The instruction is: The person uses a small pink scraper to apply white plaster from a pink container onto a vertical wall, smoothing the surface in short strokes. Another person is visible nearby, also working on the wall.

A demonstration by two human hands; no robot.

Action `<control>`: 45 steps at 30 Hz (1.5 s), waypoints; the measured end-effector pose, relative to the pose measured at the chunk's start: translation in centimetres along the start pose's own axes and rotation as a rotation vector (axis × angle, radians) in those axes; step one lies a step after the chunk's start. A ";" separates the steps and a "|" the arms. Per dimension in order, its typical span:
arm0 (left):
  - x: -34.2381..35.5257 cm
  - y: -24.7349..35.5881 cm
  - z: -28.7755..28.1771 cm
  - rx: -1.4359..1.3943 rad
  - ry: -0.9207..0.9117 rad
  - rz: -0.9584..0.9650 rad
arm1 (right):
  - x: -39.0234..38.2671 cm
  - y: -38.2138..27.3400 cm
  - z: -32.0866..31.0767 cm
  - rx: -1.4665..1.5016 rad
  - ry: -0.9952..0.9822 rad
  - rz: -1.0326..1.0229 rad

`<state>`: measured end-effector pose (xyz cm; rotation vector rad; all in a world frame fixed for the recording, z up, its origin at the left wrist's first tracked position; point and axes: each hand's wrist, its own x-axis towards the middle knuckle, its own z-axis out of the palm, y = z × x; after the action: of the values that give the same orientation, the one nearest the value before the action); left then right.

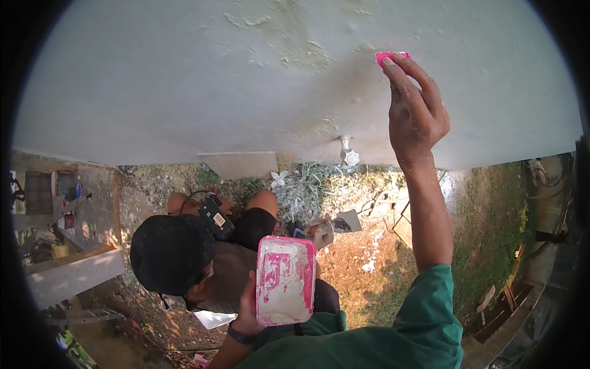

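Observation:
My right hand (416, 117) is raised at the white wall (233, 86), pinching a small pink plastic scraper (391, 56) against the surface, beside uneven, patchy areas. My left hand (247, 301) grips a pink rectangular plastic tray (286, 280) low in the middle of the view. Off-white paste is smeared over the inside of the tray, with pink showing through.
A co-worker in a black cap (169, 252) crouches below to the left with a black device (218, 218). A white fitting (346, 150) juts from the lower wall above plants (304, 190) and littered ground (362, 289). A ledge (74, 277) runs at the left.

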<state>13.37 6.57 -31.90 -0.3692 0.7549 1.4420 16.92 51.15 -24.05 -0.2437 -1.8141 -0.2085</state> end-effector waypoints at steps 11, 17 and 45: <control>0.1 0.1 -0.4 0.033 0.084 -0.034 | -3.0 1.1 2.6 -0.374 -0.062 -0.154; 0.7 -0.4 -1.0 -0.012 0.041 -0.033 | -0.9 0.3 1.8 -0.363 0.091 -0.074; 1.1 -0.1 -0.8 0.046 0.042 -0.042 | -3.8 -1.0 4.4 -0.381 -0.061 -0.022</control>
<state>13.23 6.85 -33.24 -0.3786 0.8080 1.3787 13.49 51.14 -28.82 -0.5020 -1.8286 -0.5686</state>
